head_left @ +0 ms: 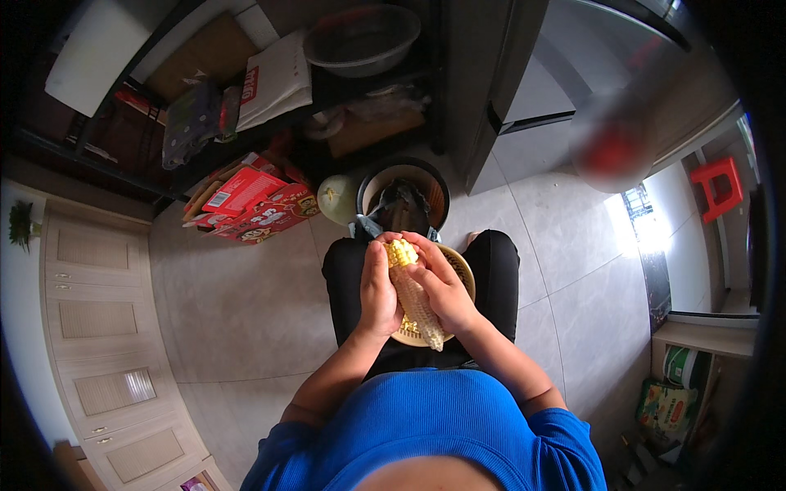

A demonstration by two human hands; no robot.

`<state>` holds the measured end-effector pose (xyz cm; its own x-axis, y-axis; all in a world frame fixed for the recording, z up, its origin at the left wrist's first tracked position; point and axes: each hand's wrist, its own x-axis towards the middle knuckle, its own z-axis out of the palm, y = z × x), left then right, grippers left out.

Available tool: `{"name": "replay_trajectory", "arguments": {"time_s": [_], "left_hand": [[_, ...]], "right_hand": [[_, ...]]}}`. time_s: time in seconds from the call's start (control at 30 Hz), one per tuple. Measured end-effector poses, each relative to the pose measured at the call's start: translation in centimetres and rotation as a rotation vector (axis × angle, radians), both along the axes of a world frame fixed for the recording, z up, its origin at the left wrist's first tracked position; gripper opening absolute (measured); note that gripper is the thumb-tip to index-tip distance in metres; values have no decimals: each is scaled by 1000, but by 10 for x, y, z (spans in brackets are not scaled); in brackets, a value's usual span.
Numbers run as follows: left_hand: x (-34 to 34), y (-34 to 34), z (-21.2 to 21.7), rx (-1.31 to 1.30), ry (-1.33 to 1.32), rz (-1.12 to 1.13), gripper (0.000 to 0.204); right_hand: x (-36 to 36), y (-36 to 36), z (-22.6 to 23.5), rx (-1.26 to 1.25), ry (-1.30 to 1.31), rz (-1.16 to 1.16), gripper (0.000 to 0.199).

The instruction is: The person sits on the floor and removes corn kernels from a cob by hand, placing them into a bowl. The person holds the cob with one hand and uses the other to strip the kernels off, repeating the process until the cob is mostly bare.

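Between my hands is a corn cob [417, 307], mostly stripped pale, with yellow kernels left at its far end. My left hand [380, 286] wraps its left side near the kernels. On the other side, my right hand [442, 282] grips it, the thumb pressed by the kernel rows. Under the cob a round yellowish basket [467, 282] rests on my lap, partly hidden by my hands. Loose yellow kernels [407, 326] lie in it.
Beyond my knees stands a round bin [442, 192] with a dark bag. Beside it sit a pale green melon [336, 200] and red cartons [262, 204]. A shelf holds a clear basin [362, 41]. Cabinets [102, 319] line the left; a red stool [717, 190] is far right.
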<state>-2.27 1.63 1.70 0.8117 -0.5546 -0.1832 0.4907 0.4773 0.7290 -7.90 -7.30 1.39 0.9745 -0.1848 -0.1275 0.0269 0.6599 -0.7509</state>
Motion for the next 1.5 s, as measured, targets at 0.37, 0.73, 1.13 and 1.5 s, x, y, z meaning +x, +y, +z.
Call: {"name": "replay_trajectory", "arguments": {"time_s": [0.37,0.73,1.13,1.5], "left_hand": [[-2,-1,-1,8,-29,3,34],[-6,-10,-4,212,-40,130,33],[-1,-8,1,365,-170,118,34],[2,-8,-7,454,-334,130,31]], "right_hand": [[3,-11,8,93,68,61,40],[6,-5,7,184,150,-29,37],[4,-17,3,-587,20,-30,40],[3,-27,21,-765,154,62,37]]}}
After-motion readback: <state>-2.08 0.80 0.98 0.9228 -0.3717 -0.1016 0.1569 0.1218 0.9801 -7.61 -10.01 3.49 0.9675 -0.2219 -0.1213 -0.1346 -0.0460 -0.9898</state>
